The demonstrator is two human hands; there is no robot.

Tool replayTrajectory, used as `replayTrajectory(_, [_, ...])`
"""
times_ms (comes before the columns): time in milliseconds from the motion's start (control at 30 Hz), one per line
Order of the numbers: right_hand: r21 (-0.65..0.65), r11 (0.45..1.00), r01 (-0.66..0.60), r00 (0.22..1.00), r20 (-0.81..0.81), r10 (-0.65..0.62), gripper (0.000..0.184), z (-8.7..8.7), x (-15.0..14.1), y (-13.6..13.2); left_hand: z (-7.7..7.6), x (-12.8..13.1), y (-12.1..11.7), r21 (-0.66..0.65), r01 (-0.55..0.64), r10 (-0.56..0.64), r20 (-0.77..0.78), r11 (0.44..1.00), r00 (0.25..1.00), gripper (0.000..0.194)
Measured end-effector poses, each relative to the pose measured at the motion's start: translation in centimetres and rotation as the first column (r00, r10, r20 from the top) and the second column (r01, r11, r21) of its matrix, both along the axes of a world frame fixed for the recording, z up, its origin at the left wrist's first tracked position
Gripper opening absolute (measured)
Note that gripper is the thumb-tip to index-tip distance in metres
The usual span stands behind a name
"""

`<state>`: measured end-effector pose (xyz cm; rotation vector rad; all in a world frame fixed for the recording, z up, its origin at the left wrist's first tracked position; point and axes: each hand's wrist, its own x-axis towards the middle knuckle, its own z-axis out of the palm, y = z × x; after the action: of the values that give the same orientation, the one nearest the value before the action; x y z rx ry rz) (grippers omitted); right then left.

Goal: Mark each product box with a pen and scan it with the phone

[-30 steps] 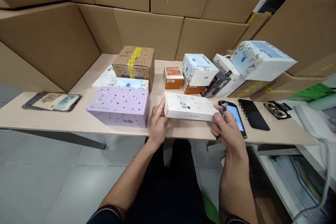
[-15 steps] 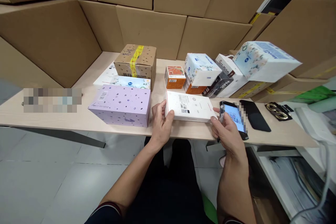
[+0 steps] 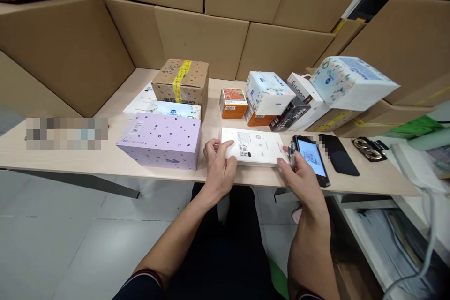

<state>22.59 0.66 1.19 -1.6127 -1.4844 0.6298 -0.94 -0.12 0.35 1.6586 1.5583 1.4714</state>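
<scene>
"What lies under the hands, and around them?"

"A pale wood-look table [image 3: 70, 161]. Large cardboard cartons [image 3: 204, 37] stand like a wall beyond both hands, and a grey tiled floor [image 3: 87, 243] shows below them."

"And the hands themselves?"

"The left hand [image 3: 221, 168] is closed on the left end of a white flat box [image 3: 255, 145]. The right hand [image 3: 302, 171] pinches its right end, thumb on top, with a slim item [image 3: 291, 150] between the fingers, too small to make out. So the box lies between the two hands; whether it touches the tabletop, I can't tell."

"Count the rest for me."

"One purple spotted box [image 3: 158, 140], just left of the left hand. One taped brown carton [image 3: 181, 79], farther off behind that. Three flowered packs [image 3: 270, 93]: one beyond the purple box, two beyond the right hand. Two orange boxes [image 3: 234, 103], ahead of the hands."

"To the right?"

"One device with a lit screen [image 3: 311, 159], just beside the right hand, then one flat black item [image 3: 339, 155] past it."
</scene>
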Motion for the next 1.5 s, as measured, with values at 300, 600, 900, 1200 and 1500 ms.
replayTrajectory(300, [0.268, 0.873, 0.409, 0.772, -0.611, -0.174, 0.025, 4.4, -1.2, -0.7, -0.2, 0.5, -0.7, 0.279, -0.097, 0.156, -0.200, 0.956, 0.967, 0.020])
replayTrajectory(600, [0.220, 0.975, -0.037, 0.826, -0.542, 0.153, 0.049, 5.6, -5.6, 3.1, -0.3, 0.8, -0.6, 0.359, 0.031, 0.115, -0.380, 0.933, 0.918, 0.021])
replayTrajectory(900, [0.080, 0.996, -0.030, 0.916, -0.397, 0.059, 0.022, 3.2, -7.5, 5.0, -0.3, 0.8, -0.4, 0.265, 0.056, 0.066, -0.428, 0.963, 0.901, 0.020])
replayTrajectory(1200, [0.091, 0.996, -0.009, 0.972, -0.234, 0.030, 0.023, 3.0, -7.6, 4.7, -0.3, 0.8, -0.3, 0.269, 0.084, 0.043, -0.434, 0.960, 0.900, 0.021])
replayTrajectory(1500, [0.104, 0.994, -0.045, 0.987, -0.148, 0.060, 0.028, 2.8, -7.7, 4.8, -0.3, 0.8, -0.4, 0.288, 0.082, 0.058, -0.447, 0.954, 0.893, 0.021])
